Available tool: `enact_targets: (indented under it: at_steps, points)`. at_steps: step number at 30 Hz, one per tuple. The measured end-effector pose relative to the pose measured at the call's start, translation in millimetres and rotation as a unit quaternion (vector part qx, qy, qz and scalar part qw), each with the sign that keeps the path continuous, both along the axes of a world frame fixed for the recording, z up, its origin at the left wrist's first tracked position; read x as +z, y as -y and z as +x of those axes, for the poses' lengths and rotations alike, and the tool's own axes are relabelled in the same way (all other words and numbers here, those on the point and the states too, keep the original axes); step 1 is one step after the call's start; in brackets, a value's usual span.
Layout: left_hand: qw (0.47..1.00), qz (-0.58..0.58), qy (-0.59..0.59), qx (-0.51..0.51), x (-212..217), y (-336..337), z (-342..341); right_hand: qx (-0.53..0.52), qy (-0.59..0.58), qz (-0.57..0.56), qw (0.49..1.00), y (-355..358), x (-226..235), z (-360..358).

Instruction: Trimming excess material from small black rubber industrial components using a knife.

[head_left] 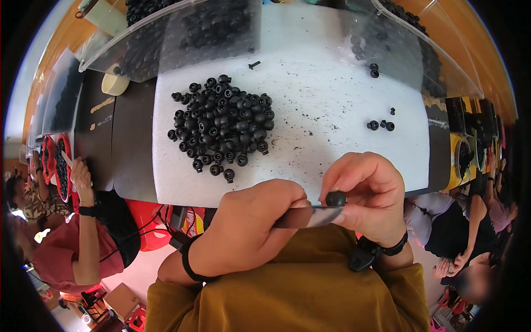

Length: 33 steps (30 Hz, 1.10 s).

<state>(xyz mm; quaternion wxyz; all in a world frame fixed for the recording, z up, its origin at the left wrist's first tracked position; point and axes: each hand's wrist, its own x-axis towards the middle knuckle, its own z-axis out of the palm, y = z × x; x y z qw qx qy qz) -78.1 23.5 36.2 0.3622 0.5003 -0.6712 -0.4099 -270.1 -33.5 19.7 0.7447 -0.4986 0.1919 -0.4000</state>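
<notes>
My left hand [249, 218] is closed around a knife; its metal blade [310, 217] points to the right, and the handle is hidden in the fist. With thumb and fingers my right hand [373, 191] pinches a round black cord lock [336, 198] just above the blade. Whether the edge touches the cord lock I cannot tell. A heap of similar black cord locks [224, 122] lies ahead and to the left on a white foam sheet [310, 72].
Clear plastic bins, one far left [204, 33] and one far right [387, 55], hold many black parts. A few loose cord locks [381, 125] lie at the right. A beige cup [115, 83] stands on the dark table [133, 133]. Other people sit at both sides.
</notes>
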Motion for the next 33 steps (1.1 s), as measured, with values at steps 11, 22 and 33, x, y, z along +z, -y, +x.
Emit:
enact_targets:
  at_steps: [11, 22, 33]
  points:
    - [0.992, -0.077, 0.097, -0.028, -0.2, 8.4, -19.5, -0.005, 0.034, 0.027, 0.999, -3.1, -2.4, -14.1]
    - [0.98, 0.04, 0.166, 0.104, -13.0, 16.1, -24.5, 0.028, -0.009, -0.077, 0.997, -9.3, 12.9, -16.9]
    - [0.993, 0.107, -0.002, 0.049, 4.2, 4.6, -10.3, -0.02, -0.002, -0.109, 0.994, 2.8, 8.4, -11.8]
